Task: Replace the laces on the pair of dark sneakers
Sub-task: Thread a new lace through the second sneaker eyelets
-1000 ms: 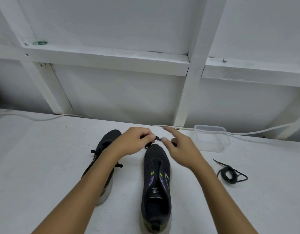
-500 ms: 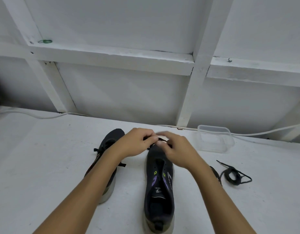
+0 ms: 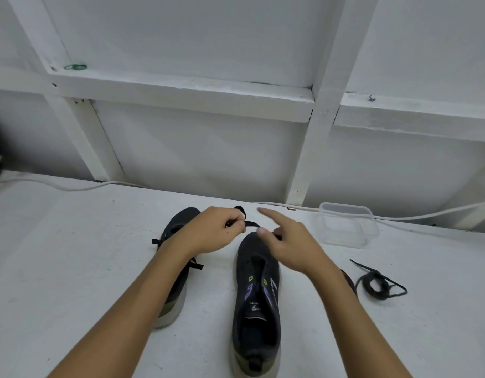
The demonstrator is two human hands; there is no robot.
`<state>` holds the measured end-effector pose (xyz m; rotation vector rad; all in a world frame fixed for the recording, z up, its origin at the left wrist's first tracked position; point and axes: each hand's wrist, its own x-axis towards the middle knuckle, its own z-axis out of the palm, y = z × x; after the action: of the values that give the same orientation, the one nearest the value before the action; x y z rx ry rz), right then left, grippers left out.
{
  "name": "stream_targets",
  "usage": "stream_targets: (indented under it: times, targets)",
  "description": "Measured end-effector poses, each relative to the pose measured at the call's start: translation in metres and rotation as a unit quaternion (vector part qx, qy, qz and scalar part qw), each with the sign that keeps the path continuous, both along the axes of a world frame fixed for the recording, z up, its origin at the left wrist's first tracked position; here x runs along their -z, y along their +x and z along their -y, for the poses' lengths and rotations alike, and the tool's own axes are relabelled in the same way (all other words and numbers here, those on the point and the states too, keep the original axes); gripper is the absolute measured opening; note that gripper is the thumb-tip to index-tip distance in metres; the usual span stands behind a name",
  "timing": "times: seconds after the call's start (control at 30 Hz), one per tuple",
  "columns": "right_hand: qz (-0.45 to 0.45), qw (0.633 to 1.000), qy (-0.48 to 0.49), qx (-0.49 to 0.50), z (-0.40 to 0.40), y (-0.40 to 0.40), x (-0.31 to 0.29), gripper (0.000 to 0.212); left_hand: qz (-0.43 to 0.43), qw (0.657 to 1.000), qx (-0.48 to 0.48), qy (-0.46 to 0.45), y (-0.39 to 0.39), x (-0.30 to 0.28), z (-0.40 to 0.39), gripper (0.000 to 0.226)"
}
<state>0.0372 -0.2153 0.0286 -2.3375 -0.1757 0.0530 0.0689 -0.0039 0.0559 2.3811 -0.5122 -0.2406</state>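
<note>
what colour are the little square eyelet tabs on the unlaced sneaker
Lime green tabs on the unlaced sneaker, clearest in the head view.

I see a white painted work surface (image 3: 72,268), scuffed and speckled, meeting a white framed wall at its far edge. On it rest two dark sneakers: the left sneaker (image 3: 178,290), partly hidden by my forearm, and the unlaced right sneaker (image 3: 256,304), both toes pointing away. A coiled black lace (image 3: 376,283) lies to the right, a clear plastic container (image 3: 348,225) behind it. A white cable (image 3: 72,186) runs along the far edge.
</note>
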Motion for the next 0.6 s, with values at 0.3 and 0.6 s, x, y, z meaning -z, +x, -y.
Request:
stream_targets:
  times: [0.3,0.6]
  targets:
    - [0.002,0.985,-0.032,0.167,0.025,0.016,0.000,0.022,0.000,0.999,-0.029,0.040,0.004,0.002,-0.022,0.021]
    - [0.031,0.999,0.015,-0.023,-0.021,0.002,-0.001,0.013,-0.010,1.000,0.000,0.012,0.002,-0.006,-0.005,0.023]
